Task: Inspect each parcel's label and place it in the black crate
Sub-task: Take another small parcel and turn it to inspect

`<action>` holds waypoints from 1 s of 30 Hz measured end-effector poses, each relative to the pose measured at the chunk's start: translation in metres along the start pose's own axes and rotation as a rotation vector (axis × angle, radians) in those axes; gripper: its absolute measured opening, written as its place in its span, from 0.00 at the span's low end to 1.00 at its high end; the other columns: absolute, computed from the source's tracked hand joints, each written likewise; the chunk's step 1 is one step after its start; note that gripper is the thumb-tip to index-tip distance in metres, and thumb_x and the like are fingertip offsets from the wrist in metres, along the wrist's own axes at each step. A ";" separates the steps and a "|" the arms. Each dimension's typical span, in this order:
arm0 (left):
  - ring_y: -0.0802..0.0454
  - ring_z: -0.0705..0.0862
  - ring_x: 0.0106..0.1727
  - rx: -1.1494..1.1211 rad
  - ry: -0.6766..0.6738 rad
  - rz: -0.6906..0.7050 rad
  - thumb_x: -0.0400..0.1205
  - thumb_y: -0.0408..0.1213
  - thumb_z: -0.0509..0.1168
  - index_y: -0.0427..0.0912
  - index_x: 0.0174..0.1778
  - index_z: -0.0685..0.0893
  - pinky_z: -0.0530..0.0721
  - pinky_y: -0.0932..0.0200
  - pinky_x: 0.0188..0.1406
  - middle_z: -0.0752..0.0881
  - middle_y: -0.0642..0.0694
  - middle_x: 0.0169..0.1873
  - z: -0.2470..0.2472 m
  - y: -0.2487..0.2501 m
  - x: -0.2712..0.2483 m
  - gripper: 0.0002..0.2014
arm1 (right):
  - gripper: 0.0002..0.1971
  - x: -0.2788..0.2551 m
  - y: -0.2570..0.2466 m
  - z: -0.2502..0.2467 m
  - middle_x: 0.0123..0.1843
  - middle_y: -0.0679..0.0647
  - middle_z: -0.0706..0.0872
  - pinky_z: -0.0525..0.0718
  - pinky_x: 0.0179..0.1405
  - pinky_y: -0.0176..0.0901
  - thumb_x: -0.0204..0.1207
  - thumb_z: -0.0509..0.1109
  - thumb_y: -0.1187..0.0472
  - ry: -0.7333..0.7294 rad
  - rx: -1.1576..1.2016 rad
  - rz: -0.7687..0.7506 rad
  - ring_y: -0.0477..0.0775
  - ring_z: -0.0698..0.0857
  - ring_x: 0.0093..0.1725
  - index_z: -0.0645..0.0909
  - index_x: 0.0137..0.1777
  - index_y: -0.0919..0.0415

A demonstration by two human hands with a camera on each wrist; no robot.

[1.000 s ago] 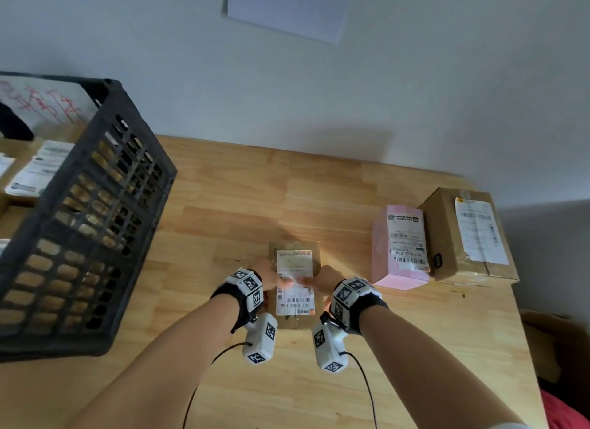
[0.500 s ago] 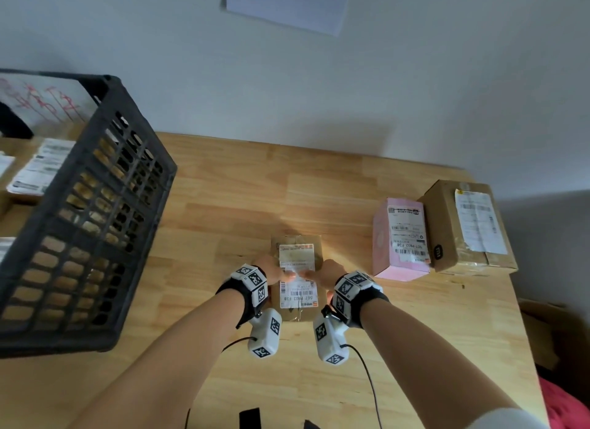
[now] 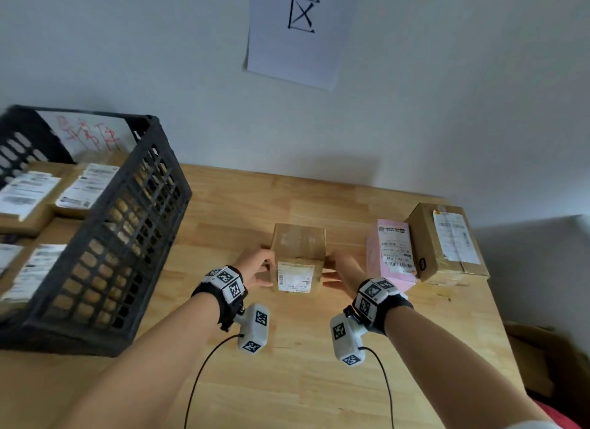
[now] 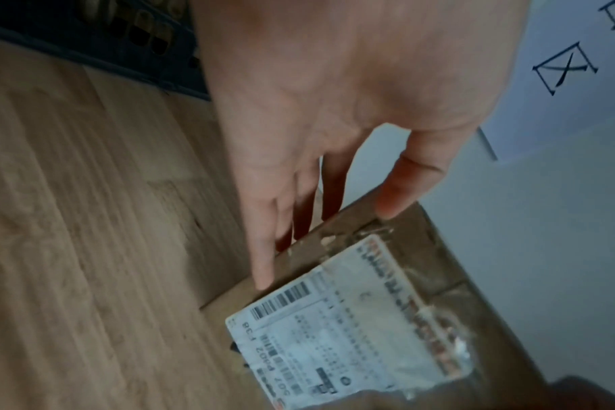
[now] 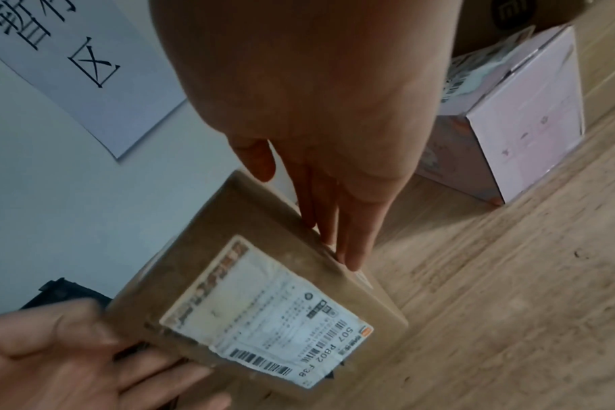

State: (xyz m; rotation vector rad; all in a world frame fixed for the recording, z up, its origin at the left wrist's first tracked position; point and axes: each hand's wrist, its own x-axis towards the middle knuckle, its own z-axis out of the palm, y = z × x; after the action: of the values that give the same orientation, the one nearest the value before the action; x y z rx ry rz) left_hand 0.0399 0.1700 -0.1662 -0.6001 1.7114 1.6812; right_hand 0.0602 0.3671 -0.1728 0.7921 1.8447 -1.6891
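A small brown parcel [image 3: 298, 253] stands tipped up at the table's middle, its white label [image 3: 295, 277] facing me. In the left wrist view my left hand [image 4: 327, 244] holds the parcel [image 4: 387, 319] with its thumb on the upper corner and its fingers down the left side. In the right wrist view my right hand [image 5: 306, 213] lays straight fingers flat along the right side of the parcel [image 5: 257, 291], thumb near the far corner. In the head view my left hand [image 3: 255, 266] and right hand [image 3: 338, 269] flank it. The black crate [image 3: 127, 237] stands at the left.
Several labelled parcels [image 3: 86, 186] lie inside the crate. A pink box [image 3: 389, 253] and a bigger brown box [image 3: 443, 240] sit side by side at the table's right edge. A paper sign [image 3: 300, 29] hangs on the wall behind. Bare wooden table [image 3: 287, 380] lies before me.
The parcel lay flat with its label up and my thumbs on it; now it is tipped up with the label toward me, and my hands have slid to its sides.
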 end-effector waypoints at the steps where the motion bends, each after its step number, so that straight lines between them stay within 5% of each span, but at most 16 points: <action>1: 0.35 0.75 0.67 -0.031 0.002 0.005 0.77 0.23 0.58 0.39 0.30 0.69 0.83 0.38 0.53 0.76 0.37 0.56 -0.001 0.001 -0.002 0.11 | 0.21 -0.001 0.000 0.000 0.59 0.63 0.84 0.81 0.49 0.48 0.83 0.50 0.58 0.001 0.028 -0.002 0.58 0.82 0.53 0.77 0.65 0.69; 4: 0.35 0.79 0.57 -0.083 -0.028 -0.030 0.77 0.27 0.57 0.39 0.32 0.68 0.83 0.41 0.48 0.78 0.35 0.49 -0.005 0.002 -0.011 0.08 | 0.26 -0.004 0.000 0.001 0.57 0.62 0.86 0.80 0.59 0.51 0.84 0.51 0.45 -0.022 0.015 -0.032 0.59 0.83 0.55 0.79 0.62 0.67; 6: 0.34 0.80 0.60 -0.012 -0.051 -0.064 0.77 0.36 0.63 0.38 0.44 0.75 0.81 0.38 0.59 0.80 0.33 0.55 -0.006 0.002 -0.014 0.06 | 0.29 -0.007 0.000 0.003 0.55 0.60 0.87 0.81 0.61 0.51 0.81 0.53 0.38 -0.041 -0.072 -0.054 0.58 0.84 0.54 0.80 0.59 0.64; 8: 0.32 0.78 0.65 0.100 -0.046 -0.093 0.75 0.51 0.69 0.37 0.66 0.71 0.78 0.40 0.64 0.75 0.30 0.67 -0.005 0.000 -0.012 0.30 | 0.30 -0.010 -0.001 0.006 0.53 0.57 0.87 0.82 0.61 0.51 0.79 0.56 0.35 -0.048 -0.185 -0.061 0.57 0.85 0.53 0.80 0.59 0.63; 10: 0.31 0.77 0.67 0.174 -0.042 -0.112 0.71 0.62 0.71 0.39 0.78 0.62 0.79 0.43 0.59 0.71 0.29 0.72 -0.002 -0.001 -0.012 0.46 | 0.31 -0.011 -0.002 0.009 0.51 0.56 0.87 0.85 0.59 0.50 0.77 0.59 0.34 -0.050 -0.319 -0.059 0.56 0.86 0.52 0.81 0.58 0.63; 12: 0.31 0.80 0.64 0.244 -0.014 -0.100 0.67 0.63 0.73 0.38 0.78 0.62 0.84 0.44 0.55 0.72 0.30 0.73 -0.002 -0.003 -0.012 0.50 | 0.33 -0.010 -0.003 0.012 0.50 0.57 0.88 0.87 0.55 0.48 0.75 0.62 0.33 -0.037 -0.441 -0.059 0.55 0.87 0.51 0.82 0.58 0.66; 16: 0.33 0.85 0.58 0.333 0.022 -0.077 0.68 0.51 0.78 0.33 0.72 0.69 0.86 0.41 0.55 0.77 0.30 0.69 -0.003 -0.004 -0.006 0.42 | 0.34 -0.005 -0.003 0.012 0.49 0.61 0.90 0.89 0.51 0.47 0.72 0.67 0.34 -0.012 -0.587 -0.067 0.57 0.90 0.50 0.84 0.56 0.69; 23: 0.35 0.82 0.63 0.402 0.008 -0.135 0.73 0.50 0.74 0.34 0.74 0.68 0.85 0.48 0.57 0.74 0.32 0.72 0.001 0.009 0.003 0.39 | 0.35 0.008 -0.015 0.011 0.48 0.63 0.91 0.87 0.58 0.56 0.73 0.66 0.34 -0.066 -0.694 -0.034 0.60 0.91 0.49 0.82 0.57 0.70; 30: 0.36 0.84 0.59 0.436 -0.029 -0.193 0.75 0.47 0.74 0.35 0.73 0.71 0.86 0.50 0.47 0.78 0.33 0.68 0.000 0.021 0.013 0.34 | 0.33 0.019 -0.024 0.009 0.50 0.63 0.90 0.85 0.61 0.55 0.74 0.65 0.35 -0.069 -0.754 -0.018 0.61 0.89 0.52 0.83 0.54 0.69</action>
State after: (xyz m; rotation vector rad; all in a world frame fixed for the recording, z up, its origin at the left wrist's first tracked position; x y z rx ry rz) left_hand 0.0156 0.1733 -0.1611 -0.5095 1.8563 1.1294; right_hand 0.0303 0.3586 -0.1704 0.3861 2.1993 -0.8761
